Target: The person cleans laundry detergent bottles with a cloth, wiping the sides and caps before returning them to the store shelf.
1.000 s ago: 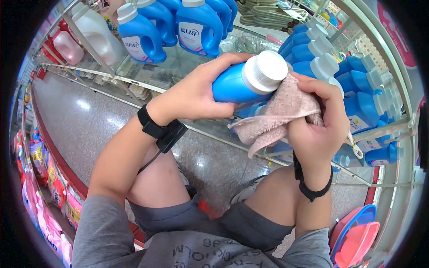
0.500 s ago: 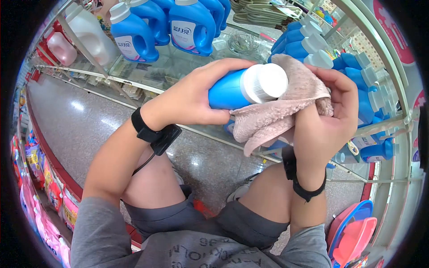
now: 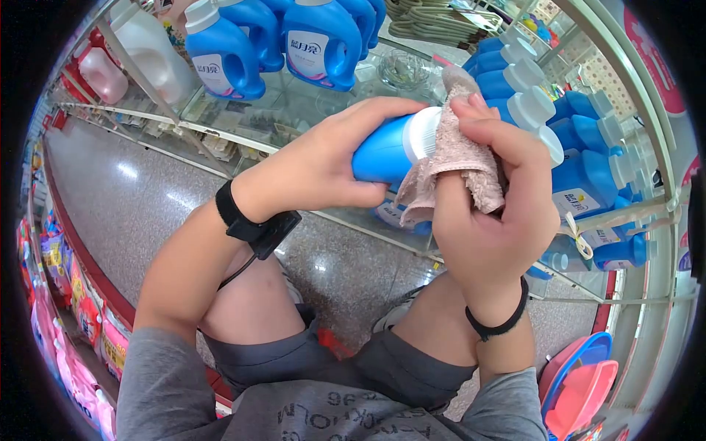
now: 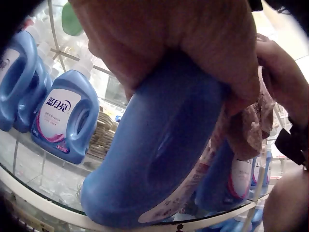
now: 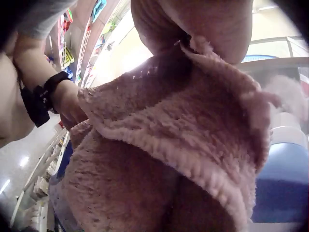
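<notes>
My left hand [image 3: 316, 158] grips a blue detergent bottle [image 3: 384, 153] around its upper body, thumb on the near side. The bottle is tilted, its white cap [image 3: 422, 134] pointing right toward my other hand. In the left wrist view the bottle's body [image 4: 145, 145] hangs below the hand, part of its label showing along one edge. My right hand [image 3: 504, 195] holds a pinkish fluffy cloth [image 3: 465, 147] against the cap, covering the cap's far end. The cloth [image 5: 183, 121] fills most of the right wrist view and hides the fingers behind it.
Several blue bottles [image 3: 320, 44] stand on the glass shelf ahead, with more blue bottles [image 3: 588, 173] on the right. White and pink jugs [image 3: 103, 77] stand at the left. Hangers [image 3: 434, 23] lie at the back. Plastic basins [image 3: 581, 389] sit on the floor at lower right.
My right hand has moved left with the cloth, which was spread beside the cap and now wraps over its end. The left hand still holds the bottle in nearly the same place.
</notes>
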